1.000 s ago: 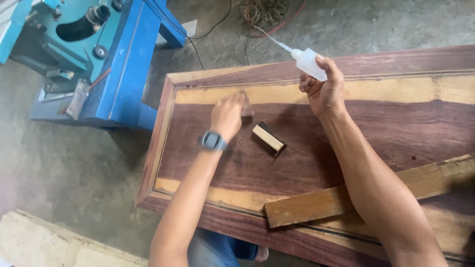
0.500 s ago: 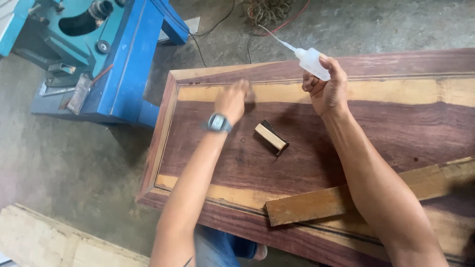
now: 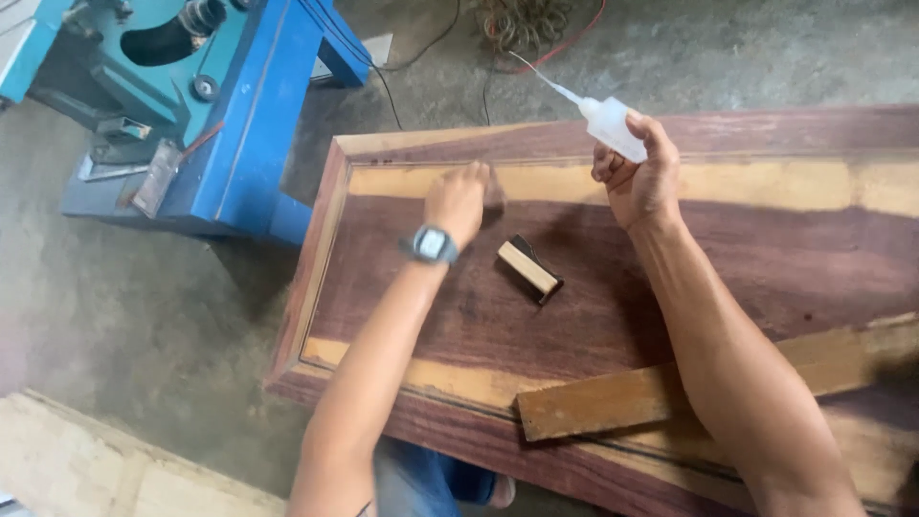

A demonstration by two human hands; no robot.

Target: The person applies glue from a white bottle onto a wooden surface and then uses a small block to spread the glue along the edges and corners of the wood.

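Blue and teal machine point(image 3: 206, 105) on the concrete floor point(image 3: 124, 316) at far left, just beside the dark wooden panel point(image 3: 613, 316). Left hand point(image 3: 458, 199), wristwatch point(image 3: 433, 245) on the wrist, pressed to the panel near its pale upper stripe, grip pinched around something small and blurred; cannot tell what. Small wooden block point(image 3: 528, 268) lying on the panel between both hands. Right hand point(image 3: 639, 177) raised over the panel's upper edge, grip clamped on a white squeeze bottle point(image 3: 613, 127), long thin nozzle pointing up-left. Pale wooden plank point(image 3: 622, 397) lying across the panel's near edge, under the right forearm.
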